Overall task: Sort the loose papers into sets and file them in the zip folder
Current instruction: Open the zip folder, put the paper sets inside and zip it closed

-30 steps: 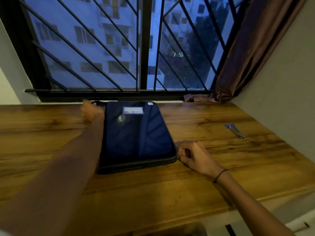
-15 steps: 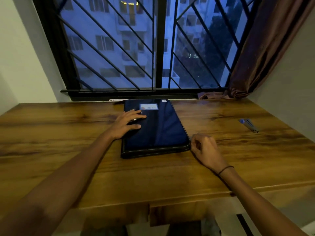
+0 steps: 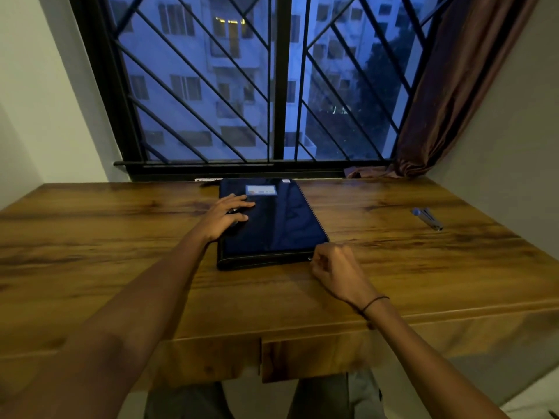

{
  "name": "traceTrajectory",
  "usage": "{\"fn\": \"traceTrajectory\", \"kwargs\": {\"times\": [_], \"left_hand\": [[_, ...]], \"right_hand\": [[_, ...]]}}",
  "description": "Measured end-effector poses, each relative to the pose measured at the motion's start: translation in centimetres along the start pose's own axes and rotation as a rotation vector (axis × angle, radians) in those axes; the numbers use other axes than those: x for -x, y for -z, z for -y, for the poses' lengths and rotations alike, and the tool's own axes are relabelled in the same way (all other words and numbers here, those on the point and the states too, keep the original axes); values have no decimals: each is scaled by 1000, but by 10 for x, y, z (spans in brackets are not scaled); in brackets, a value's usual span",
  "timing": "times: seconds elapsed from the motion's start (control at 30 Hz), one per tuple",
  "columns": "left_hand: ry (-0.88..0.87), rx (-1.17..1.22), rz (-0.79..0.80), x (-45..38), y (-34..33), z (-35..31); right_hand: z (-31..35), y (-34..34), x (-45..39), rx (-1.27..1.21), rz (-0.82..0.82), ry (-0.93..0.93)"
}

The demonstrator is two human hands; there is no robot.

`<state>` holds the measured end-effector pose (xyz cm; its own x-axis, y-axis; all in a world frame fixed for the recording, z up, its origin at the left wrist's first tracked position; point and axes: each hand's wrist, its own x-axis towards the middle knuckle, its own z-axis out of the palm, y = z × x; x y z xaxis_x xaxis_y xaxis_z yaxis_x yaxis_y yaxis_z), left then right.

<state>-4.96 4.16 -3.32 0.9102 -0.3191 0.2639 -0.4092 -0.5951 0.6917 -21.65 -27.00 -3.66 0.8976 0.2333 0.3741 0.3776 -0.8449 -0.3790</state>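
A dark blue zip folder point(image 3: 281, 225) lies flat and closed on the wooden table point(image 3: 121, 237), a pale label near its far edge. My left hand point(image 3: 225, 217) rests palm down on the folder's left half, fingers spread. At the folder's near right corner my right hand point(image 3: 335, 267) is curled, its fingertips pinched at the small metal zip pull point(image 3: 309, 258). No loose papers are in view.
A blue stapler point(image 3: 428, 218) lies on the table at the right. A barred window point(image 3: 272, 86) stands behind the table and a brown curtain point(image 3: 453, 86) hangs at the right. Walls close in on both sides. My knees show below the table's front edge.
My left hand has come from the folder's far left corner onto its cover. My right hand stays curled at the near right corner. The view has pulled back.
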Motion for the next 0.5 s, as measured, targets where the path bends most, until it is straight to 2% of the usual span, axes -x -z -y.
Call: {"fn": "traceTrajectory", "kwargs": {"times": [0.27,0.37,0.5], "left_hand": [[58,-20,-75,5,-14,-4],[59,-15,-72,6,-15,-5],[58,-32,-74,5,-14,-5]], "right_hand": [[87,-44,-12,-164,80,38],[119,-56,-15,-162,49,70],[129,-63,-18,-158,47,99]]}}
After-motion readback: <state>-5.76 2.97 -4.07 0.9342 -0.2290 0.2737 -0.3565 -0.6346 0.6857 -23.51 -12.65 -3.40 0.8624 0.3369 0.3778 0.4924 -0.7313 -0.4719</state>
